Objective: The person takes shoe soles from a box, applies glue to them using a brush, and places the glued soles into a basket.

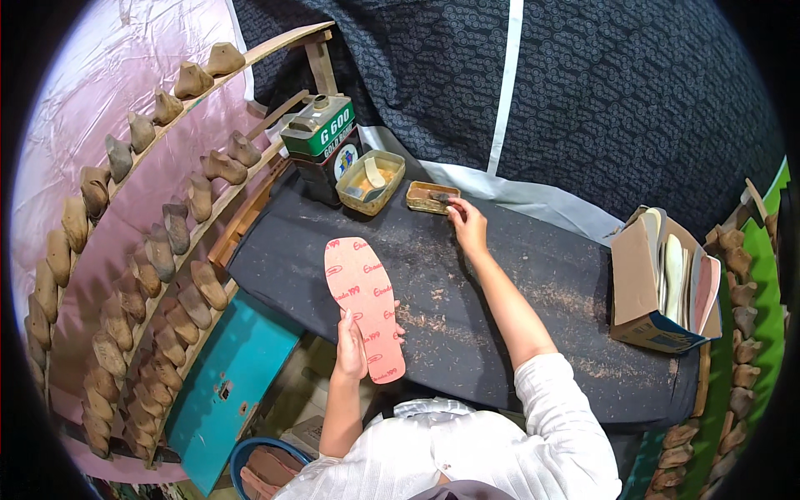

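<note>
My left hand (352,343) grips a pink insole (358,283) with red print, thumb on its face and fingers around the far edge. The insole is tilted up in front of me, its wide end pointing away. At the back of the table my right hand (469,227) reaches over a small rectangular tin (412,200) with brownish contents. Thumb and fingers pinch the end of a small dark piece (438,197) lying in that tin; its kind is too small to tell. Left of the tin stands a yellowish plastic tub (367,202) holding a pale spreader (373,172).
A green and black metal can (321,142) stands behind the tub. Brown scraps litter the dark-covered table (400,250). At its right end sits a cardboard box (637,292) of insoles. Wooden shoe lasts (200,196) line curved racks on both sides. A blue basin (246,454) is below left.
</note>
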Demonstrator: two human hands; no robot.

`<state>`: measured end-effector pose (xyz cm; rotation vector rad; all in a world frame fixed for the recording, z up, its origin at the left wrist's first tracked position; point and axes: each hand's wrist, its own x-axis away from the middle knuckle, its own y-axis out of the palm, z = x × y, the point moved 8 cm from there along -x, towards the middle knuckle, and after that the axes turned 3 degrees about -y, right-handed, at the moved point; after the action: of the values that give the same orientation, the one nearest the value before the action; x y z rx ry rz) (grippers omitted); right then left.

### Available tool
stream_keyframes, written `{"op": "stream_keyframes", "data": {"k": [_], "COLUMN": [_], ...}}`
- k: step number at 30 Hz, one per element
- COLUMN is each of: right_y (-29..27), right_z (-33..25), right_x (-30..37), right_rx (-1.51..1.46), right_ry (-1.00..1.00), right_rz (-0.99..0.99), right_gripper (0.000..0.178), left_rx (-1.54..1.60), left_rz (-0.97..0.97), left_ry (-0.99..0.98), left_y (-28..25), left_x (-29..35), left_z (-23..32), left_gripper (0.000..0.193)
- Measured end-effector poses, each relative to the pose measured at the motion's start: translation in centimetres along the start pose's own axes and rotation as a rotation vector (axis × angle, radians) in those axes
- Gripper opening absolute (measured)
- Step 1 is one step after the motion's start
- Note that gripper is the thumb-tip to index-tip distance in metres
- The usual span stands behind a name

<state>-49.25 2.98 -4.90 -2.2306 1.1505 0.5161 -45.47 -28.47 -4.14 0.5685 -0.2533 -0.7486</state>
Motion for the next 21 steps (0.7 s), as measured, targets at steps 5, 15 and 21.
{"op": "stream_keyframes", "data": {"k": [5,15,21], "right_y": [-1.0,-7.2,-8.4], "right_z": [-4.1,-16.0,-23.9], "right_x": [-0.5,0.6,5.3], "right_rx": [0.064,-0.063,-0.233], "right_ry": [-0.223,-0.439,-0.670], "right_rz": [0.029,0.207,-0.063], "right_gripper": [0.019,0.026,0.042], "left_rx": [0.016,0.011,-0.076], "left_rz": [-0.024,-0.130,-0.233], "left_ry": [0.010,-0.073,-0.134], "left_y": [-0.5,1.3,3.6], "left_x": [-0.2,-2.3,-3.7], "left_z": [0.8,0.4,-1.3], "left_gripper": [0.070,0.076,0.078]}}
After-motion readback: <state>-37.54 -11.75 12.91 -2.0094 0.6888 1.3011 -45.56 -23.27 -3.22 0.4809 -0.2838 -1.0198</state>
